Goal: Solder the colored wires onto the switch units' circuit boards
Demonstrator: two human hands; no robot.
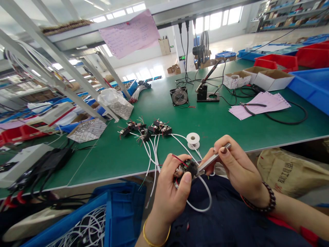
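My left hand [171, 192] is closed around a small black electronic module [190, 168] with thin red wires and a white cable [209, 195] that loops below it. In my right hand [239, 171], pinched between thumb and fingers, is a straight silver metal tool [213, 159]. Its lower end meets the module's right side, where the exact contact is hard to make out. Several similar modules [160, 127] with white cables lie on the green bench [210, 120] beyond my hands. A white spool of solder wire [193, 140] stands close by.
Farther back are a soldering iron [208, 77] in its stand, a small black fan [179, 96], and pliers [248, 108] on pink papers [272, 103]. A blue crate [110, 212] of white cables sits below the bench edge. Metal shelf posts [89, 99] rise at left.
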